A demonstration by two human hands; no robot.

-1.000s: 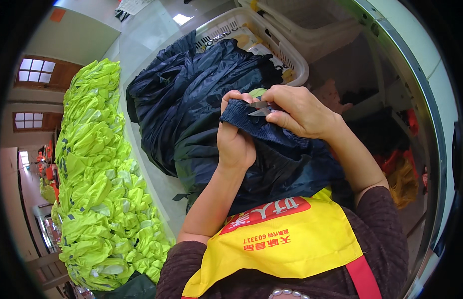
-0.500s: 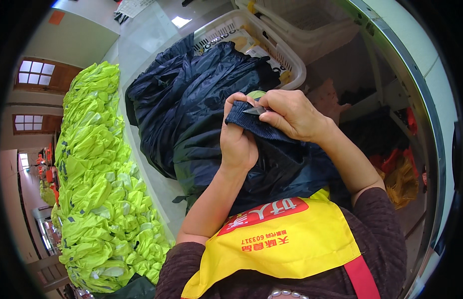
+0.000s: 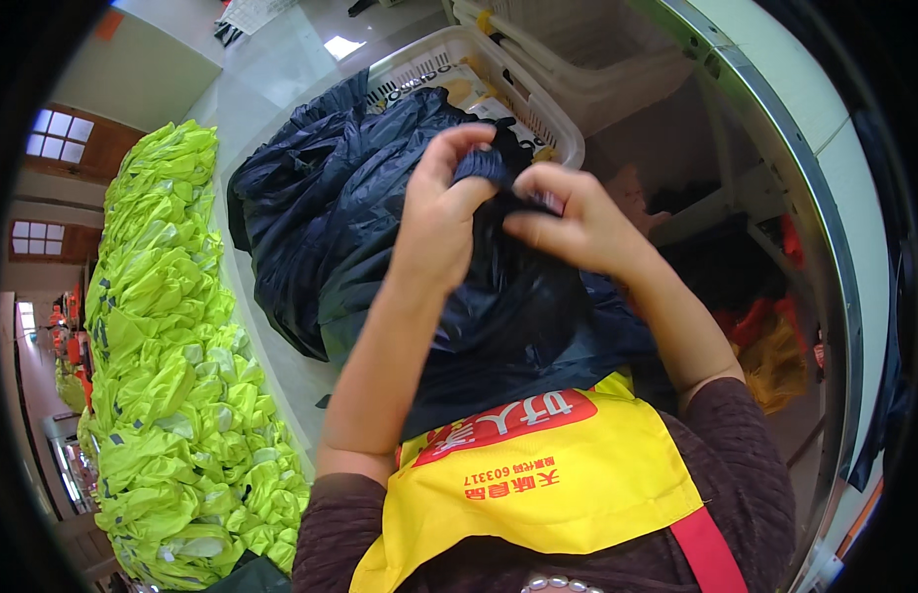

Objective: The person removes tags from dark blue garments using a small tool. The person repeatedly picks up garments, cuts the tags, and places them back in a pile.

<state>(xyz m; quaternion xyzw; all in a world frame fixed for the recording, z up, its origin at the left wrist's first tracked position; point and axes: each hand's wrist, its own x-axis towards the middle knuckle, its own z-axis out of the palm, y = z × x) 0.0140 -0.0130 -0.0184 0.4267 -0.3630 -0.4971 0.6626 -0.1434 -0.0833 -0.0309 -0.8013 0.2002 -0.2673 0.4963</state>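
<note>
Both hands, left hand (image 3: 441, 212) and right hand (image 3: 568, 219), pinch a fold of navy fabric (image 3: 380, 247), fingers clenched on it. Behind sits a white basket (image 3: 558, 133). Beside it lie what look like green vests (image 3: 172, 376).

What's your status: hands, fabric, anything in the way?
Both hands, left and right, pinching dark navy fabric at chest height. Navy pile behind, basket beyond. Nothing blocking.

white basket (image 3: 553, 133) mostly hidden; dark fabric (image 3: 380, 217) covers it
</note>
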